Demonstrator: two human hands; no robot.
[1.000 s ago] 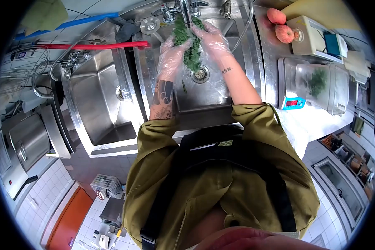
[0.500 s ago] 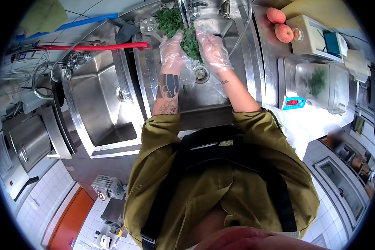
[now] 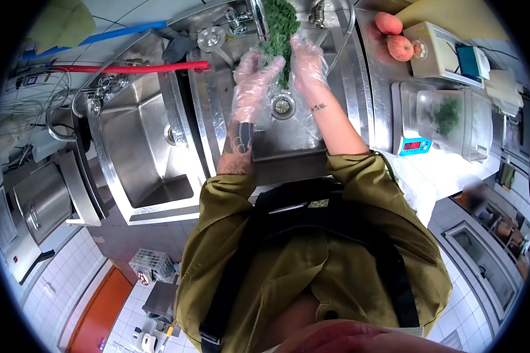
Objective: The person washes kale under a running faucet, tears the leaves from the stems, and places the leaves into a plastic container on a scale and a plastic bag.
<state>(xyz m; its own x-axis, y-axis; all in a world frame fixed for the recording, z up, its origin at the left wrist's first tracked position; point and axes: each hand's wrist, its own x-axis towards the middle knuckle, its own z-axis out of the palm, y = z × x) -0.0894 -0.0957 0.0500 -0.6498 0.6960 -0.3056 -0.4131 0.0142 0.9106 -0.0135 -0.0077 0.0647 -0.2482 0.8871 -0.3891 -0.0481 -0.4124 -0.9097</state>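
Note:
A bunch of dark green curly leafy greens [image 3: 281, 23] is under the faucet [image 3: 258, 17], over the metal sink [image 3: 315, 132]. My right hand [image 3: 309, 62], in a clear plastic glove, grips the greens along their right side, its fingertips at the leaves. My left hand [image 3: 256, 76], gloved the same way, is on the other side with fingers apart, their tips reaching the lower leaves. Below the greens, between both wrists, shows the round drain [image 3: 282, 106].
A second sink [image 3: 141, 135] lies to the left, with a red hose [image 3: 135, 67] across its back. On the right counter are apples [image 3: 400, 47], a scale [image 3: 415, 145] and a clear container [image 3: 477, 117] with some greens. A drain strainer [image 3: 211, 38] sits behind the sink.
The greens have swung right, now more upright beside the faucet. My left hand has drawn back toward me and its fingers have spread; my right hand has shifted slightly right.

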